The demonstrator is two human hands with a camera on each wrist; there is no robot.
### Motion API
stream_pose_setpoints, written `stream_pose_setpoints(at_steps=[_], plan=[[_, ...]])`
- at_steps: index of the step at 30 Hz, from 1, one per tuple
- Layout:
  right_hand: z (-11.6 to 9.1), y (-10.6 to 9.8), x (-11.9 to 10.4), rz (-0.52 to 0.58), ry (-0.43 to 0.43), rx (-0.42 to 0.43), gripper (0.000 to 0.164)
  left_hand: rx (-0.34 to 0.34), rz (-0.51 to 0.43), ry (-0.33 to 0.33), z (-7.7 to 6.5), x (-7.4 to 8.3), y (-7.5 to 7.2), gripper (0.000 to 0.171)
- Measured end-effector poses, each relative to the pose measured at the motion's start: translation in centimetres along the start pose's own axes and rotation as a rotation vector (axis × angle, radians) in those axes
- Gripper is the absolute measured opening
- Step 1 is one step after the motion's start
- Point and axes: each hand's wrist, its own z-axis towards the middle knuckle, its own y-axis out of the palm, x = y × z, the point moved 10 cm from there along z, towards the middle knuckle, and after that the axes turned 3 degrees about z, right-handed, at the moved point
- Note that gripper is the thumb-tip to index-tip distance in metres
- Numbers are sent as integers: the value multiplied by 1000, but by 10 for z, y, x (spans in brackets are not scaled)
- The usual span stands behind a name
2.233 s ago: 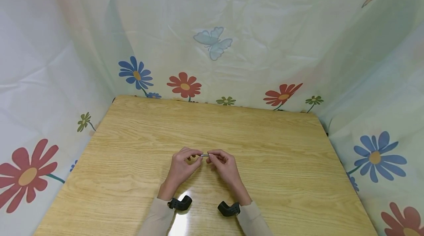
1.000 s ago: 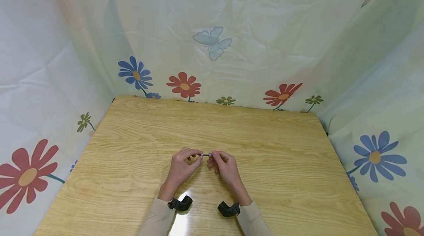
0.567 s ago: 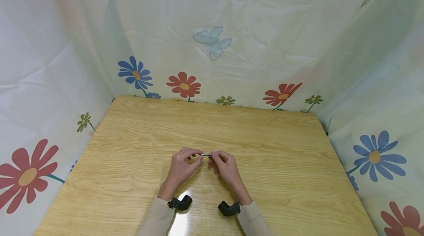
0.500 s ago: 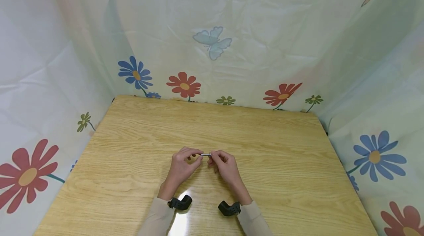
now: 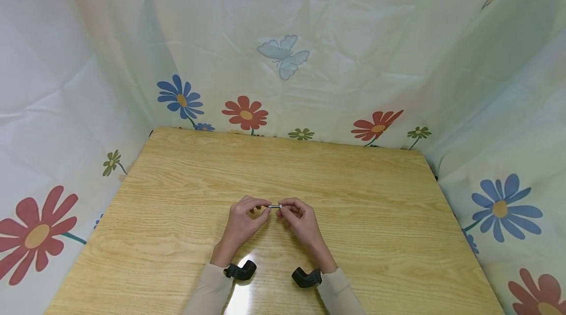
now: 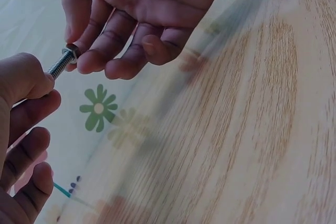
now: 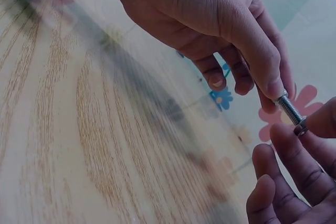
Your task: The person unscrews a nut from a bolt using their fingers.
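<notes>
A small silver threaded bolt (image 5: 274, 206) lies level between my two hands, above the middle of the table. My left hand (image 5: 242, 219) pinches one end of it between thumb and forefinger, hiding that end. At the other end sits a hex nut (image 6: 71, 52), and the thumb and forefinger of my right hand (image 5: 304, 221) grip it. Bare thread of the bolt (image 7: 290, 109) shows between the two sets of fingertips in both wrist views. My right hand's other fingers are loosely bent below the nut (image 7: 301, 128).
The wooden table (image 5: 353, 192) stretches out on all sides of my hands. A flower-printed curtain (image 5: 336, 59) hangs behind it and along both sides. Each wrist wears a black camera band, such as the left band (image 5: 240, 271).
My right thumb and forefinger have shifted around the nut, easing off it about a second ago and closing on it again now. My left hand and the bolt have stayed in place.
</notes>
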Motion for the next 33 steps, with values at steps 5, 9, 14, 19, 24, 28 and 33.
stream_pose_setpoints(at_steps=[5, 9, 14, 19, 24, 28, 33], plan=[[-1, 2, -2, -1, -39, -22, 22, 2, 15, -3, -1, 1, 0, 16], [-1, 2, -4, 8, -64, -26, 21, 6, 15, 0, -1, 1, 0, 16], [-2, 2, -5, 10, -83, -27, 20, 12, 24, 8, -2, 0, 1, 17], [-1, 3, -5, 6, -105, -34, 21, 11, 19, 4, -3, -2, 1, 17], [-1, 3, -5, 0, -108, -46, 30, 14, 12, 0, -3, -2, 0, 16], [0, 2, 0, 8, -49, -19, 34, 26, 8, 4, -2, 0, -1, 17], [1, -1, 10, 36, 51, 32, 46, 28, 3, -7, -2, -1, 0, 18]])
